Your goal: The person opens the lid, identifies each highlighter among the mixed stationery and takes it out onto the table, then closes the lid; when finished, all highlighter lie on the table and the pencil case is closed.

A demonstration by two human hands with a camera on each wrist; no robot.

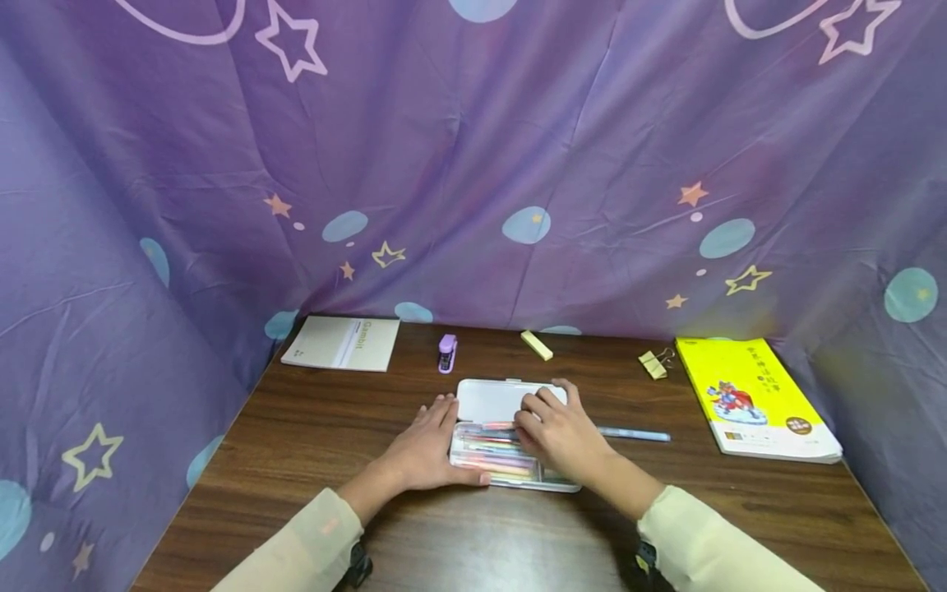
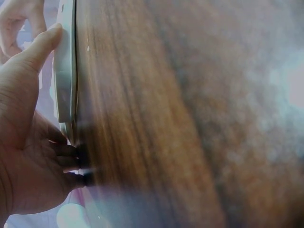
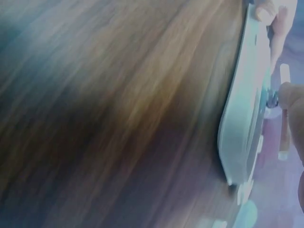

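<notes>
A clear-and-white pencil case (image 1: 558,485) lies with its white lid (image 1: 484,399) folded back, and several coloured pens (image 1: 503,467) fill it. My left hand (image 1: 422,448) rests against the left end, fingers stretched alongside and thumb (image 2: 47,42) pressing the front edge. Over the case, my right hand (image 1: 555,432) pinches a thin pinkish-orange pen (image 3: 284,128) between thumb and fingers; the right wrist view shows both pen ends. Part of the case's right side is hidden under this hand. A blue pen (image 1: 635,434) lies just to its right.
Along the back of the table (image 1: 296,460) are a notebook (image 1: 342,344), a purple stapler (image 1: 447,353), a pale yellow stick-like block (image 1: 537,345) and a binder clip (image 1: 654,363). A yellow book (image 1: 755,399) lies at the right. Purple curtains (image 1: 444,148) stand behind and beside.
</notes>
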